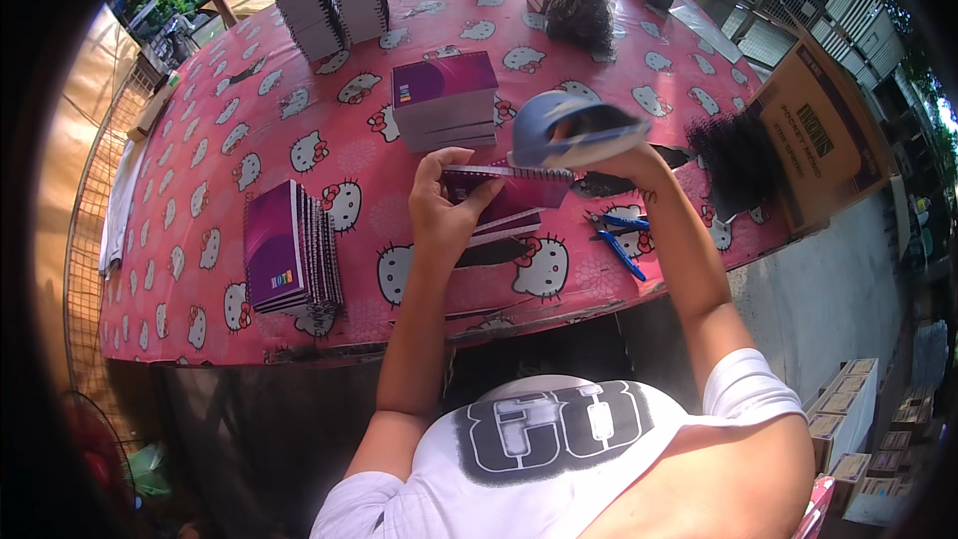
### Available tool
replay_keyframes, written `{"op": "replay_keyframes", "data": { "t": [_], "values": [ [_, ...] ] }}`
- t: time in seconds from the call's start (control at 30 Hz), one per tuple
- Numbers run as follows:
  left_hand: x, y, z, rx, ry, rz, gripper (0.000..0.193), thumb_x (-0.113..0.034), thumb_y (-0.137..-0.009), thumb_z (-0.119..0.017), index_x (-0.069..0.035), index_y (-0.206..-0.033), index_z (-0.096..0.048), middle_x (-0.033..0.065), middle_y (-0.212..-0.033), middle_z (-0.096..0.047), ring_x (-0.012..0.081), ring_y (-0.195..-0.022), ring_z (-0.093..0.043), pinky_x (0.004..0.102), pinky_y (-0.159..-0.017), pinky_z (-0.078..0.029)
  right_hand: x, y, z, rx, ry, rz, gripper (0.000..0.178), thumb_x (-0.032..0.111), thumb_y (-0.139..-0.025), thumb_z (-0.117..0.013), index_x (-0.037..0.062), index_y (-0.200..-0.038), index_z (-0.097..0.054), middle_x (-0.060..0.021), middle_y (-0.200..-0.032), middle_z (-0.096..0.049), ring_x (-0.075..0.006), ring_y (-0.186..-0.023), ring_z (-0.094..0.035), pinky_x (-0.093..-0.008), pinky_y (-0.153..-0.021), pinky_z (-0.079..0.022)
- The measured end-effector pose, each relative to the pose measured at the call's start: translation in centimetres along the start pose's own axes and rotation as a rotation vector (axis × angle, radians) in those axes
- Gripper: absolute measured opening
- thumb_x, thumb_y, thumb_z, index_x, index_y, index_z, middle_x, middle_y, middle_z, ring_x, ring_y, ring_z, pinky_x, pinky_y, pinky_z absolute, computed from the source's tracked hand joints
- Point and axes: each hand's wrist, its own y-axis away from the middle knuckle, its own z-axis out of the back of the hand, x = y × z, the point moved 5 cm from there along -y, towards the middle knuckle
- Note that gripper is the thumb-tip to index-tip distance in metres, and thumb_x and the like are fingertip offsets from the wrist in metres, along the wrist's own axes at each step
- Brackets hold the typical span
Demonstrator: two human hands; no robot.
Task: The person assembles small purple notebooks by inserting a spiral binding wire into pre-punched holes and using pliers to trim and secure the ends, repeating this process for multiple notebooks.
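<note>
My left hand (439, 208) grips a purple-covered notebook (529, 190), thumb in front and fingers behind it. A dark spiral coil (544, 175) runs along its upper edge. My right hand (621, 162) is closed around a blurred, blue rounded device (544, 125) with a dark opening, right at the coil's right end. The device hides most of the right fingers. Under the notebook lie a few more purple notebooks (504, 228). Just beyond stands a block of purple-covered pads (444, 85). To the right of the notebook rest blue-handled pliers (624, 252).
Spiral-bound notebooks (284, 250) are stacked at the left, with tall stacks (329, 0) at the far left. Black coils (733, 160) lie by a cardboard box (823, 135) at the right. A bag of black coils (582, 20) sits farther back on the pink tablecloth (215, 250).
</note>
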Motion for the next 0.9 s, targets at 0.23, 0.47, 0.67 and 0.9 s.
{"op": "replay_keyframes", "data": {
  "t": [0.23, 0.47, 0.67, 0.9],
  "values": [
    [0.4, 0.1, 0.3, -0.01, 0.086, -0.051, 0.039, 0.003, -0.077, -0.075, -0.005, -0.11, -0.055, 0.0021, -0.099, -0.058, 0.0089, -0.089, -0.056, 0.0226, -0.079, -0.047, 0.3, 0.5, -0.3, 0.025, -0.008, 0.059, 0.043, 0.002, -0.063, -0.074, 0.0022, -0.105, -0.065, -0.0074, -0.087, -0.069, -0.0115, -0.081, -0.062, -0.0287, -0.072, -0.05],
    [-1.4, 0.3, -0.9, 0.054, -0.358, -0.414, 0.037, 0.006, -0.079, -0.072, -0.005, -0.112, -0.058, 0.0023, -0.102, -0.055, 0.01, -0.091, -0.056, 0.0229, -0.081, -0.047, -3.1, 3.3, 4.9, -0.227, 0.782, -0.05, 0.05, 0.018, -0.066, -0.078, 0.0029, -0.111, -0.064, -0.0147, -0.103, -0.066, -0.0334, -0.096, -0.064, -0.0389, -0.083, -0.051],
    [0.1, 0.7, -0.6, -0.013, -0.143, -0.286, 0.034, 0.006, -0.078, -0.072, -0.003, -0.108, -0.06, 0.0023, -0.102, -0.056, 0.0099, -0.09, -0.058, 0.0231, -0.08, -0.048, 8.8, 1.7, -0.2, -0.256, 0.741, 0.185, 0.037, 0.021, -0.073, -0.077, 0.0035, -0.103, -0.066, -0.0145, -0.104, -0.062, -0.0312, -0.1, -0.06, -0.0381, -0.085, -0.049],
    [0.8, 0.8, -1.2, -0.02, -0.074, -0.205, 0.029, 0.004, -0.078, -0.074, -0.002, -0.104, -0.06, 0.0018, -0.1, -0.057, 0.0094, -0.088, -0.059, 0.0229, -0.077, -0.049, 6.6, 0.7, -6.6, -0.21, 0.579, 0.094, 0.022, 0.014, -0.074, -0.07, 0.0037, -0.093, -0.066, -0.0119, -0.09, -0.062, -0.0324, -0.086, -0.063, -0.0404, -0.076, -0.049]
  ]
}}
